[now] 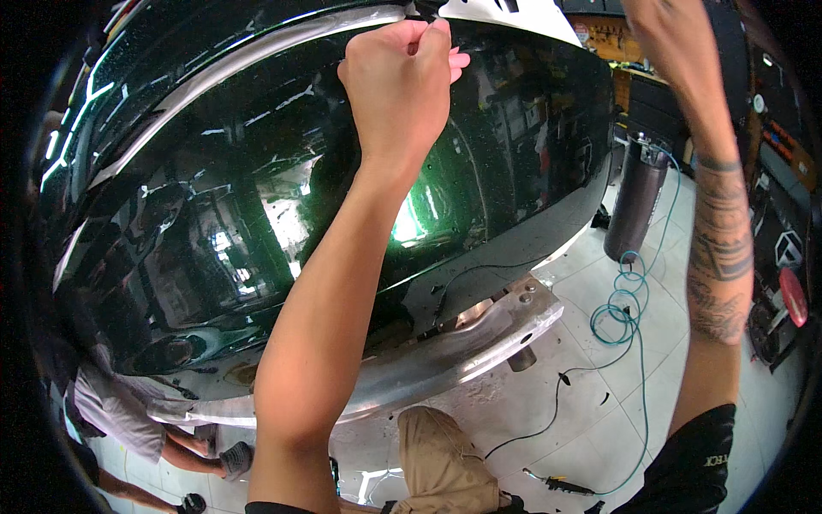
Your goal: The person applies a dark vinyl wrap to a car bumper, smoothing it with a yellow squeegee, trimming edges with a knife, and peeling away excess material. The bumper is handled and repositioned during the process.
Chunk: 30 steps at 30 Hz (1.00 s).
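A glossy dark green car body panel (531, 111) fills the middle, with bright reflections across it. My left hand (398, 86) is over its upper part, fingers curled and thumb pressed to the forefinger. What they pinch, if anything, I cannot make out. Just beyond that hand, a white sheet-like piece (514, 19) lies along the panel's top edge, beside a light strip (223, 73) that curves off to the left. At the upper right my right hand (672, 34) is raised past the panel's right end. Its fingers are cut off by the frame.
Below the panel runs a bare metal bumper beam (445, 360). At the right stands a dark cylinder (636, 197), with a coiled teal hose (618, 319) on the tiled floor. A black-handled tool (561, 485) lies at the hose's end. Another person's legs (193, 454) are at lower left.
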Motion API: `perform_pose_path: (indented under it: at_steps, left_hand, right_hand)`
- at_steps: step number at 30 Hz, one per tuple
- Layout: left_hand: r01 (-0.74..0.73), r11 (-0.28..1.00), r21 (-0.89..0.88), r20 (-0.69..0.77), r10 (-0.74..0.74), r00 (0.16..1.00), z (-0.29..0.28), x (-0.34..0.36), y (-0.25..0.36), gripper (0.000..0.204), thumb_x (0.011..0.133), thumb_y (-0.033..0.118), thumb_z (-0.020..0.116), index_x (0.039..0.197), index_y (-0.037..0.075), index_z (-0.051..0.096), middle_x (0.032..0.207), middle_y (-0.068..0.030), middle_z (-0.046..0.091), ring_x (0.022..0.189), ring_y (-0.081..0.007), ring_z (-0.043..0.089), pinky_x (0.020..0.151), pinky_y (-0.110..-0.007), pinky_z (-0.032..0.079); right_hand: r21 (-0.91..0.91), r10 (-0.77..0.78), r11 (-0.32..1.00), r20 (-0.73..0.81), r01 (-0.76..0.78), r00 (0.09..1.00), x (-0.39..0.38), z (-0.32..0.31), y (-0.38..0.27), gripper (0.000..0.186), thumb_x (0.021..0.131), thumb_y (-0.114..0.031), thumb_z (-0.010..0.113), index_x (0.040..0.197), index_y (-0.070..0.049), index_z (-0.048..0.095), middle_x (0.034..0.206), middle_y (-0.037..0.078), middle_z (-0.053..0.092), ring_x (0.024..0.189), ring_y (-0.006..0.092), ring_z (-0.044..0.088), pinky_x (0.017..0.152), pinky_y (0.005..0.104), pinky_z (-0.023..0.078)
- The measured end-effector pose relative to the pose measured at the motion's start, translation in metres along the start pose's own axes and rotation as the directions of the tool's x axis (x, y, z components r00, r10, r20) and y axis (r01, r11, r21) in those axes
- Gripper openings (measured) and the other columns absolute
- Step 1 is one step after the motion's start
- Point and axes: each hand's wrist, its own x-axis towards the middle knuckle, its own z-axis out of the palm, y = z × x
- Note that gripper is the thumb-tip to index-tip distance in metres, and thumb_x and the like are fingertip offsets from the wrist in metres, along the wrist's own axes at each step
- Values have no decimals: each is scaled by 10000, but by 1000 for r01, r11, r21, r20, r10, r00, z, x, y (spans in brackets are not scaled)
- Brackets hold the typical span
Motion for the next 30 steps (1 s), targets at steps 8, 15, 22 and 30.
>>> perform_pose_path:
  at_steps: [8, 15, 22, 30]
  left_hand:
    - [-4, 998, -70, 12, 5, 1000, 4, 0, -3, 230, 968, 129, 583, 910, -84, 650, 880, -181, 686, 787, -237, 727, 697, -287, 614]
    - [71, 965, 254, 103, -100, 990, -13, 2, 18, 259, 982, 180, 540, 912, -37, 663, 817, -123, 674, 702, -169, 682, 639, -296, 580]
    - [-675, 18, 738, 592, 463, 660, -65, 47, 71, 320, 796, 184, 732, 1096, 100, 658, 1111, -80, 642, 1027, -288, 596, 851, -376, 463]
    - [-605, 263, 752, 532, 300, 792, -49, 50, 82, 272, 743, 130, 762, 951, 106, 588, 1018, -76, 532, 1056, -295, 481, 918, -434, 346]
  right_hand:
    - [813, 585, 218, 333, -539, 739, -29, 105, 5, 134, 933, -178, 608, 843, -79, 617, 616, -35, 495, 490, 66, 426, 439, 219, 328]
    - [816, 379, -166, 571, -554, 728, -22, 112, 14, 314, 816, -172, 771, 657, -135, 502, 590, -54, 445, 428, 38, 332, 391, 212, 264]
    - [820, 375, -297, 571, -489, 730, -20, 122, -5, 121, 829, -101, 712, 793, -20, 629, 649, 12, 517, 452, 72, 373, 379, 216, 273]
    - [896, 493, -251, 443, -365, 749, -19, 147, 3, 82, 844, -71, 646, 835, 11, 648, 750, 100, 650, 455, 92, 366, 386, 233, 255]
